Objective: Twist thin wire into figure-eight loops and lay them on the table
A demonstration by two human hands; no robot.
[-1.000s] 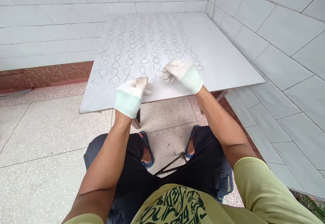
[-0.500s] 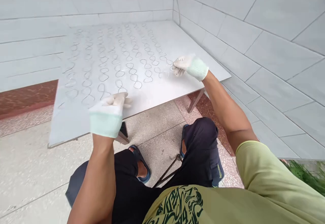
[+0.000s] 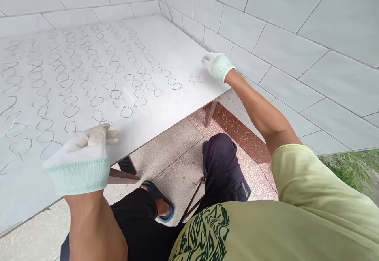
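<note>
Right hand [image 3: 217, 65] shifted toward right edge of board [image 3: 161, 113]; star-shaped loop [image 3: 195, 80] now shows uncovered, lying flat just left of it. Right fingers curled, undersides hidden: can't tell if anything held. Left hand [image 3: 85, 150] half-curled, some fingers extended, hold unclear; near front rows of figure-eight loops [image 3: 174, 83]. Judged best: light pinch, no dragging cuffs [image 3: 79, 176] through rows.
</note>
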